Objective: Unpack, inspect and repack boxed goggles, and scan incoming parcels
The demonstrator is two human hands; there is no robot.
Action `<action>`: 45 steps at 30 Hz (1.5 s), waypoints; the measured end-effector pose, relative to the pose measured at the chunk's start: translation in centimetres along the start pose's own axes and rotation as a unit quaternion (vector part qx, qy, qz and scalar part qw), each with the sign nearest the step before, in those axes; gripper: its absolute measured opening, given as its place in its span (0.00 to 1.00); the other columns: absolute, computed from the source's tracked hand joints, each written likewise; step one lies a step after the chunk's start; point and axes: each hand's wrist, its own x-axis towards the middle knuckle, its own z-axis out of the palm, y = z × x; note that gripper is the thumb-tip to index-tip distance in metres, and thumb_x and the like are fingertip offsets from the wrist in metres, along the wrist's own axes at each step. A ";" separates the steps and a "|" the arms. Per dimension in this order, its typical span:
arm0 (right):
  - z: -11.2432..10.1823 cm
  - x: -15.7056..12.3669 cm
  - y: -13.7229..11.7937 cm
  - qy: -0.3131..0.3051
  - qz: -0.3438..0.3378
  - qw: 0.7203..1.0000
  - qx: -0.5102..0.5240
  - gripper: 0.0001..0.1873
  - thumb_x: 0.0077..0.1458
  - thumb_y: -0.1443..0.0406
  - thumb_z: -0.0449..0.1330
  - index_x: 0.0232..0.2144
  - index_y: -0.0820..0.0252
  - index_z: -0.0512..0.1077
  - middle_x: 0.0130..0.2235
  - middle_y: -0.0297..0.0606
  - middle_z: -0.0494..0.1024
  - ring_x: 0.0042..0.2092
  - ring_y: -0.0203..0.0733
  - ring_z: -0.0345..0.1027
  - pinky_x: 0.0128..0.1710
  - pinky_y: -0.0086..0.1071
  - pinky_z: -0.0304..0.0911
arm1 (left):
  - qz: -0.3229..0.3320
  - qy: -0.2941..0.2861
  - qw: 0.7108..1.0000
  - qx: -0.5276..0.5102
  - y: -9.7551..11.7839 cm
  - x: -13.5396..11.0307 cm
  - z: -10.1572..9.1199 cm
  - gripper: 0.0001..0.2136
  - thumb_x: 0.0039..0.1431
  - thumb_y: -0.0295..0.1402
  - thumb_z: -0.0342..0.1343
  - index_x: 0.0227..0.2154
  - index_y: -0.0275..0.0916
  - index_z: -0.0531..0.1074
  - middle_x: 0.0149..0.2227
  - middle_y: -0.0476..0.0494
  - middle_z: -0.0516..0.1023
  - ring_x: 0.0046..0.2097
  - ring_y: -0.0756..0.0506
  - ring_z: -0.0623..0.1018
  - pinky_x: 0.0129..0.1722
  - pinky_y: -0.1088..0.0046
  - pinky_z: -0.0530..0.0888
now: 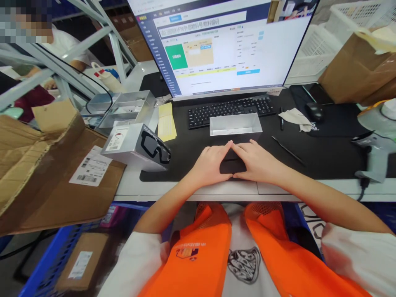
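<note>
My left hand [212, 165] and my right hand [254, 160] rest at the front of the black desk mat, fingers stretched out. Their index fingertips and thumb tips meet, framing a triangular gap. A dark surface with a faint edge shows in that gap; I cannot tell whether it is a separate object or the mat. Just beyond the fingertips sits an open silver box [235, 124], its pale inside showing. To the left, a silver box printed with black goggles [139, 146] lies tilted beside the cardboard box.
An opened cardboard box [89, 165] stands at the left edge, near yellow paper slips [166, 121]. A keyboard [229, 109] lies below the monitor [216, 49]. At right are a thin black stick [287, 150], mouse [314, 111] and scanner [377, 154]. Another person works behind the frame.
</note>
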 end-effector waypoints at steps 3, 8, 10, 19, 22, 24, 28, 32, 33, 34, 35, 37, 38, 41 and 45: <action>0.4 -0.6 0.6 -0.031 0.016 0.999 -0.024 0.54 0.53 0.54 0.69 0.73 0.65 0.49 0.59 0.56 0.72 0.58 0.61 0.69 0.64 0.66 0.55 | -0.048 -0.031 0.998 -0.010 -0.8 -1.1 0.2 0.52 0.50 0.42 0.71 0.73 0.41 0.47 0.64 0.31 0.68 0.64 0.30 0.69 0.64 0.46 0.65; 0.2 -0.2 0.7 -0.028 0.011 0.999 -0.035 0.55 0.53 0.54 0.68 0.73 0.63 0.46 0.61 0.58 0.69 0.62 0.65 0.63 0.63 0.75 0.49 | -0.063 0.044 0.986 -0.147 -1.8 -2.3 1.4 0.50 0.51 0.41 0.72 0.72 0.45 0.49 0.62 0.35 0.69 0.61 0.34 0.72 0.61 0.53 0.72; -0.1 0.5 0.1 -0.015 -0.021 0.999 -0.025 0.55 0.53 0.55 0.68 0.73 0.64 0.47 0.60 0.58 0.69 0.61 0.64 0.65 0.63 0.71 0.52 | -0.022 0.115 0.980 -0.159 -1.5 -2.1 1.6 0.47 0.51 0.46 0.72 0.71 0.46 0.54 0.61 0.35 0.71 0.61 0.33 0.72 0.62 0.51 0.70; -2.2 -2.2 3.2 0.068 0.006 0.993 0.095 0.51 0.53 0.56 0.68 0.72 0.55 0.51 0.63 0.50 0.67 0.62 0.59 0.67 0.62 0.51 0.66 | -0.069 0.150 0.951 -0.260 -1.8 -2.9 1.5 0.15 0.67 0.38 0.58 0.52 0.40 0.77 0.41 0.42 0.82 0.35 0.48 0.78 0.38 0.71 0.76; -2.2 -2.7 3.3 0.049 0.013 0.995 0.082 0.50 0.53 0.57 0.68 0.72 0.54 0.51 0.63 0.50 0.67 0.62 0.60 0.66 0.62 0.52 0.65 | -0.084 0.153 0.952 -0.253 -1.6 -2.4 1.5 0.10 0.67 0.37 0.56 0.43 0.39 0.80 0.39 0.43 0.82 0.38 0.46 0.79 0.40 0.69 0.75; -2.3 -2.5 3.1 0.033 0.020 0.997 0.066 0.52 0.53 0.58 0.67 0.73 0.54 0.48 0.63 0.50 0.67 0.62 0.61 0.66 0.62 0.53 0.65 | -0.070 0.158 0.957 -0.234 -1.6 -2.1 1.3 0.10 0.68 0.36 0.55 0.37 0.38 0.79 0.37 0.43 0.81 0.40 0.45 0.79 0.43 0.68 0.74; -2.1 -1.2 2.3 -0.002 0.022 0.999 0.024 0.59 0.50 0.58 0.68 0.75 0.61 0.41 0.62 0.54 0.68 0.60 0.63 0.67 0.59 0.53 0.67 | -0.126 0.156 0.965 -0.167 -2.2 -1.7 0.2 0.12 0.63 0.35 0.54 0.24 0.39 0.70 0.26 0.49 0.71 0.32 0.47 0.70 0.35 0.69 0.67; -1.0 0.8 0.6 -0.022 0.000 0.999 -0.043 0.53 0.50 0.57 0.68 0.72 0.67 0.51 0.56 0.56 0.71 0.53 0.63 0.70 0.54 0.53 0.69 | -0.226 0.063 0.923 -0.306 -2.2 -1.1 -1.6 0.17 0.61 0.38 0.53 0.17 0.39 0.63 0.19 0.53 0.63 0.24 0.50 0.64 0.28 0.72 0.60; -0.5 1.2 0.0 -0.024 -0.006 0.998 -0.059 0.52 0.51 0.57 0.68 0.71 0.69 0.53 0.56 0.57 0.71 0.52 0.62 0.70 0.52 0.52 0.69 | -0.235 0.046 0.908 -0.343 -1.7 -0.7 -2.0 0.17 0.61 0.38 0.53 0.17 0.39 0.63 0.18 0.53 0.64 0.23 0.50 0.64 0.27 0.72 0.61; 0.0 1.6 -0.6 -0.026 -0.010 0.997 -0.074 0.51 0.51 0.56 0.68 0.70 0.71 0.54 0.55 0.58 0.71 0.51 0.62 0.69 0.51 0.52 0.69 | -0.236 0.037 0.900 -0.365 -1.0 -0.2 -2.3 0.17 0.61 0.38 0.52 0.17 0.39 0.64 0.18 0.53 0.65 0.23 0.50 0.64 0.27 0.72 0.61; 0.6 2.0 -1.2 -0.031 -0.014 0.996 -0.083 0.49 0.52 0.56 0.67 0.69 0.73 0.56 0.55 0.60 0.71 0.51 0.62 0.69 0.50 0.52 0.68 | -0.230 0.038 0.901 -0.366 -0.2 0.3 -2.4 0.17 0.61 0.38 0.52 0.18 0.39 0.64 0.19 0.53 0.66 0.24 0.50 0.65 0.27 0.72 0.62; 1.8 2.5 -2.1 -0.044 -0.022 0.995 -0.087 0.42 0.55 0.57 0.65 0.66 0.74 0.62 0.53 0.61 0.72 0.51 0.64 0.67 0.50 0.53 0.66 | -0.195 0.041 0.933 -0.299 1.8 1.3 -2.1 0.16 0.62 0.36 0.52 0.19 0.39 0.66 0.21 0.50 0.69 0.26 0.49 0.68 0.28 0.71 0.63; 2.3 2.7 -2.3 -0.045 -0.023 0.996 -0.077 0.39 0.57 0.57 0.64 0.64 0.74 0.64 0.52 0.61 0.73 0.51 0.64 0.67 0.51 0.54 0.64 | -0.173 0.037 0.955 -0.239 2.7 1.7 -1.8 0.14 0.63 0.35 0.52 0.21 0.39 0.67 0.23 0.49 0.71 0.27 0.48 0.69 0.29 0.70 0.64; 2.9 3.0 -2.1 -0.032 -0.044 0.999 0.004 0.40 0.56 0.56 0.64 0.65 0.71 0.63 0.58 0.61 0.70 0.59 0.65 0.62 0.58 0.57 0.56 | -0.122 0.025 0.987 -0.098 4.1 1.9 -0.5 0.14 0.65 0.34 0.51 0.23 0.39 0.70 0.27 0.44 0.76 0.30 0.45 0.72 0.32 0.67 0.66; 2.6 3.2 -1.6 -0.005 -0.049 0.985 0.165 0.37 0.53 0.59 0.64 0.63 0.64 0.63 0.65 0.54 0.66 0.64 0.56 0.60 0.63 0.51 0.50 | -0.073 0.087 0.988 -0.106 2.9 0.7 0.4 0.17 0.72 0.38 0.46 0.29 0.39 0.73 0.35 0.41 0.79 0.39 0.43 0.76 0.42 0.63 0.72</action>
